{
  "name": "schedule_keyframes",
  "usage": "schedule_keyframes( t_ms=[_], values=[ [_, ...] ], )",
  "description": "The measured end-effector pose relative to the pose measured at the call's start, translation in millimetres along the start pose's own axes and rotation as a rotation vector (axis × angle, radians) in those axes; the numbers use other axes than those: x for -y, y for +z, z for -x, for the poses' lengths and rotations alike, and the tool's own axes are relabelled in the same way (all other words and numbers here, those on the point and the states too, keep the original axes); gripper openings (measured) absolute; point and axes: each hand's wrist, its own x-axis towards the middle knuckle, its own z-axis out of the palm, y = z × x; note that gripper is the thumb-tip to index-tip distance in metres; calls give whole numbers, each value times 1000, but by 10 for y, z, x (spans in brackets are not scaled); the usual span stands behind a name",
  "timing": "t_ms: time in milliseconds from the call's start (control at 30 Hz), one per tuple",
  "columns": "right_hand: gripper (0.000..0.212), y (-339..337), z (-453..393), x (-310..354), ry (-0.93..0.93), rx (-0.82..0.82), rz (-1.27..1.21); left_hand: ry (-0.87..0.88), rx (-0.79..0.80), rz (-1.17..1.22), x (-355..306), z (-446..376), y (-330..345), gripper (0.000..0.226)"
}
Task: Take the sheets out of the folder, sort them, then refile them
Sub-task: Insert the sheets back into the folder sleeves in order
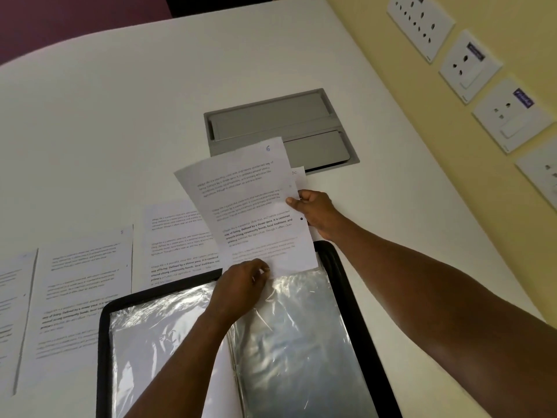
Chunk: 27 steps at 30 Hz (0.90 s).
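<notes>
White and wide, the table (120, 116) runs up to a yellow wall (376, 40) fitted with a row of sockets (470, 66), and a grey hatch (271, 122) is set flush into its top. A black folder (358, 312) lies open at the near edge with its shiny plastic sleeves (295, 333) facing up; those that show look empty, though glare hides part of them. Three printed sheets lie flat side by side on the table beyond and left of the folder: one at the far left (12, 297), cut off by the frame edge, a middle one (81, 282), and a third (177, 239) partly tucked under the papers in hand. The left hand (241, 288) pinches the bottom edge of a sheet marked 6 (241, 191), fingers and thumb closed on the paper, just above the top of the right-hand sleeve. The right hand (316, 212) grips the right edge of that sheet, and at least one more sheet (297, 176) peeks out behind it, marked with a number too blurred to read. By my reading, emptying the folder is done or close to it, and sorting is under way: some pages are laid out, a few are held above the folder, waiting for a place. Finishing the order, gathering the pages and sliding them into the sleeves remains, so the job looks about half done.
</notes>
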Motion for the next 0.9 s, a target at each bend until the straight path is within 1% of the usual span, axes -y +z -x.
schedule_keyframes(
  t_ms=[67, 133, 200, 300, 433, 567, 700, 733, 767, 867, 900],
  values=[
    [29, -59, 21, 36, 6, 58, 23, -13, 13, 34, -12, -14, 4, 10],
    [29, -74, 12, 50, 12, 72, 28, -44, 59, 121, -75, -44, 25, 11],
    [26, -43, -14, 70, 26, 11, -38, -41, 126, 173, -186, -90, 52, 11],
    [20, 22, -42, 86, 38, -95, -157, 23, 215, 166, -372, -168, 144, 14],
    [6, 35, -34, 81, 9, -189, -269, 33, 170, 193, -564, -240, 275, 26],
    [6, -27, -18, 78, 29, -227, -431, 6, 133, 258, -673, -263, 294, 34],
    [8, -84, -23, 56, 36, -239, -487, -31, 126, 300, -582, -237, 183, 48],
    [9, -92, -27, 52, 37, -245, -496, -40, 120, 283, -520, -232, 147, 48],
    [8, -103, -26, 55, 36, -253, -508, -54, 114, 256, -460, -227, 106, 43],
    [7, -135, -26, 66, 28, -269, -532, -113, 113, 183, -312, -206, 5, 15],
    [6, -145, -28, 68, 30, -275, -538, -125, 114, 177, -281, -200, -17, 10]
  ],
)
